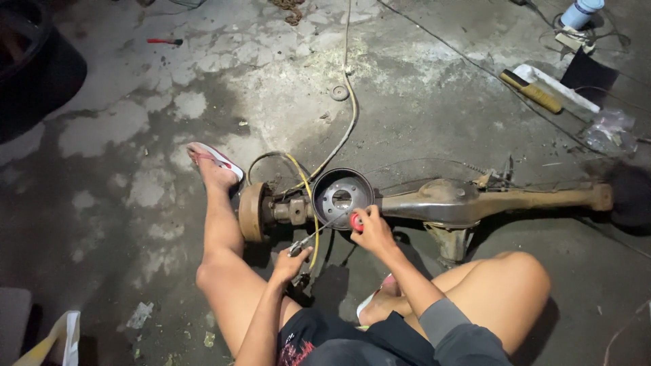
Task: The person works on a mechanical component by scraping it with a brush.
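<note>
Rusty brown steel rear axle housing [461,202] lies on the stained concrete floor [122,129] between our legs, its long axis running left to right, with the round dark backing plate [341,196] facing near, toward us. Our right hand [371,229] sits just at that plate's near right edge, fingers clamped on a red-handled tool [355,221] whose thin shaft points left and near. Our left hand [290,263] is nearer us and lower left, fingers closed on the thin metal brake line [308,238] beside a yellow hose [312,203]. Left of the plate stands the rusty drum-shaped hub [251,211]. Our right hand is the closer one to the plate.
</note>
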